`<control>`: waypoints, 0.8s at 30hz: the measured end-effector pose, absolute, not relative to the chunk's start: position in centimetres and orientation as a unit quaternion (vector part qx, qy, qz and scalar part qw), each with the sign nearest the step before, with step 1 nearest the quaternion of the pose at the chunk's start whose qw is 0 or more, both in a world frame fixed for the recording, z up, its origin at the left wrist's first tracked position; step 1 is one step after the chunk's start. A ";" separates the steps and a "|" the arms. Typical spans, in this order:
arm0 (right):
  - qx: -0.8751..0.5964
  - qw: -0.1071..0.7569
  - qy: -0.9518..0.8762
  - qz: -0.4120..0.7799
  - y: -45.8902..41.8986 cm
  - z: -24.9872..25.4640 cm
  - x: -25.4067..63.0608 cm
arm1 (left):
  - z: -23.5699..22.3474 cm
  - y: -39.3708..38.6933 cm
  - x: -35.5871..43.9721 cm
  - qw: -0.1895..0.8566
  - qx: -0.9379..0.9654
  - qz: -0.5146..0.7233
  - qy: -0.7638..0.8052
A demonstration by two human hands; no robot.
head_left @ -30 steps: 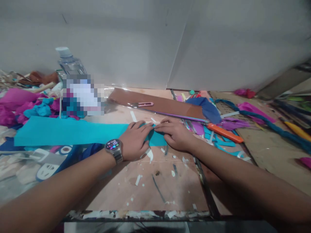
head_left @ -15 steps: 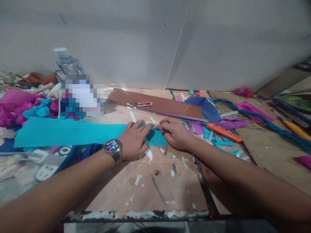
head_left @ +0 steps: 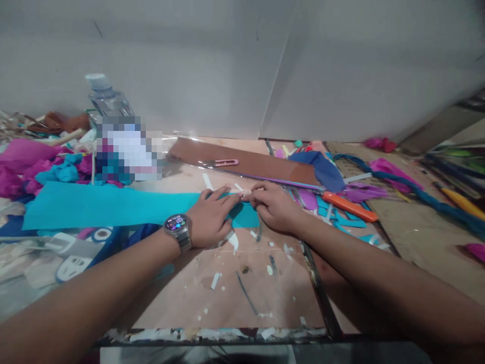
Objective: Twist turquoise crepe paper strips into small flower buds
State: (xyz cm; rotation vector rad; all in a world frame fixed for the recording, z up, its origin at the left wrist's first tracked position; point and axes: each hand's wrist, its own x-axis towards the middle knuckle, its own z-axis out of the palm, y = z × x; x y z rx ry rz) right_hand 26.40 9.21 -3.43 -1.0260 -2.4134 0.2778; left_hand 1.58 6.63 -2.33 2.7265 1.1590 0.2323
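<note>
A long turquoise crepe paper strip (head_left: 113, 206) lies flat across the table, running from the left to beneath both hands. My left hand (head_left: 212, 216) rests on its right part, palm down with fingers stretched out, and a watch is on that wrist. At the strip's upper right edge, my right hand (head_left: 275, 206) has its fingers curled in a pinch on the paper. The fingertips of both hands almost meet there. Exactly what lies between the right fingertips is partly hidden.
Behind the hands is a brown sheet in clear wrap (head_left: 246, 159) with a pink cutter (head_left: 225, 163) on it. An orange-handled knife (head_left: 348, 206) lies right. A bottle (head_left: 109, 103) and crumpled coloured paper (head_left: 26, 167) stand left. Paper scraps litter the worktable (head_left: 182, 308).
The right fingertips have shifted slightly at the strip's upper edge, and the left index fingertip has edged right toward them. The strip and other things look the same.
</note>
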 end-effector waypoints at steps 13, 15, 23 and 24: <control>-0.376 0.283 -0.877 0.096 9.6 -3.4 26.6 | -2.6 6.8 1.2 0.065 0.927 0.065 0.365; -0.374 0.283 -0.878 0.094 9.6 -3.3 26.6 | -2.6 6.8 1.2 0.065 0.926 0.069 0.364; -0.368 0.319 -0.868 0.099 9.2 -3.2 26.7 | -2.7 6.8 1.2 0.071 0.927 0.078 0.360; -0.363 0.327 -0.866 0.106 9.2 -3.3 26.7 | -2.7 6.8 1.2 0.070 0.927 0.078 0.359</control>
